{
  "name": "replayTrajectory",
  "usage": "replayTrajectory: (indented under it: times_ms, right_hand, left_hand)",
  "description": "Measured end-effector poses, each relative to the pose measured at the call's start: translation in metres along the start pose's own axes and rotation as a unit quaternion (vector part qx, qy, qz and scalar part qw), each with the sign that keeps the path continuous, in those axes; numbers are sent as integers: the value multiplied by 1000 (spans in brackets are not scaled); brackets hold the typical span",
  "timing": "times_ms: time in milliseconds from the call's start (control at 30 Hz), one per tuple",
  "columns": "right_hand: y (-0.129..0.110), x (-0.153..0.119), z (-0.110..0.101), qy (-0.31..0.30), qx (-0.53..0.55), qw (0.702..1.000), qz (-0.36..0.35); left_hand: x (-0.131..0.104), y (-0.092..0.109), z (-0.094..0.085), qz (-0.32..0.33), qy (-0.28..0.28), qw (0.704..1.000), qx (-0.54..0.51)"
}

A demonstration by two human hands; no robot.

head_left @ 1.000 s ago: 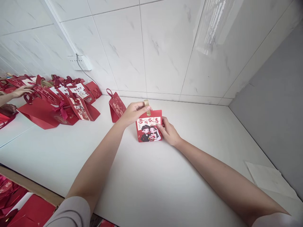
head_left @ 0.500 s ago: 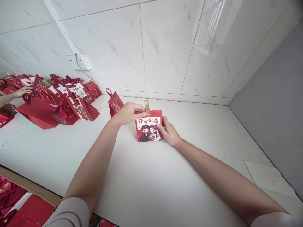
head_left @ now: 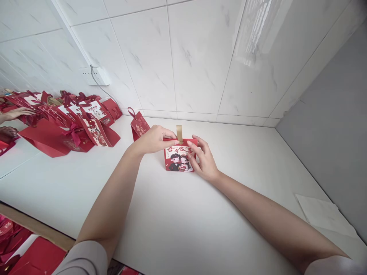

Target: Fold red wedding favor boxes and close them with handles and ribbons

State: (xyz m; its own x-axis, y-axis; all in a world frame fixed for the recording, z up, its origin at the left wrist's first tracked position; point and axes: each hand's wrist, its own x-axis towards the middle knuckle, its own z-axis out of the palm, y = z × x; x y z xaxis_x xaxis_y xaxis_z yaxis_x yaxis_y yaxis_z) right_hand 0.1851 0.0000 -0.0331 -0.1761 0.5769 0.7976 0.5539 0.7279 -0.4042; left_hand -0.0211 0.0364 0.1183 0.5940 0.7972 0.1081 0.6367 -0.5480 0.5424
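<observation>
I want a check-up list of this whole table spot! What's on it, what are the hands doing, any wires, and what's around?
Surface: white table, flat.
Job's things: small red box with a cartoon couple and a gold ribbon loop on top.
Clutter: red gift bags at the left; one more red bag behind the left hand; white sheet at the right.
Hands: left hand and right hand both pinch the box's top edge.
Cables: a cord hangs from the wall socket.
Surroundings: white tiled wall; another person's hand at far left.
</observation>
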Motion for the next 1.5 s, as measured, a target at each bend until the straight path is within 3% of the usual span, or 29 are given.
replayTrajectory:
  times_ms: [367, 833, 967, 1067, 1167, 1200, 1267, 1333, 1367, 1433, 1500]
  right_hand:
    - [-8, 1, -3, -18, -30, 999, -22]
    - [8, 5, -7, -87, -61, 994, -2]
    - [8, 4, -7, -74, -49, 996, -2]
    - [3, 2, -6, -48, -8, 999, 0]
    - [-2, 2, -3, -15, 63, 995, 71]
    - [-1, 2, -2, -5, 94, 989, 115]
    - [4, 4, -1, -7, 156, 964, 214]
    - [16, 7, -2, -51, 200, 934, 292]
    - [22, 8, -2, -82, 211, 920, 319]
    - [32, 10, -4, -123, 218, 903, 350]
    - [37, 10, -5, -134, 209, 902, 353]
  left_hand:
    - [-2, 7, 1, 6, -37, 999, 2]
    - [7, -8, 7, 2, -1, 998, -62]
    - [7, -10, 8, 9, -8, 998, -59]
    - [8, -13, 11, 20, -44, 992, -117]
    - [13, -20, 27, 19, -59, 979, -194]
    - [16, -24, 37, 21, -23, 975, -220]
    - [22, -34, 62, 23, 110, 952, -286]
    - [26, -45, 91, -7, 234, 905, -357]
    - [28, -51, 104, -31, 254, 888, -383]
    - [29, -61, 122, -64, 249, 876, -408]
    - [30, -69, 130, -75, 221, 883, -408]
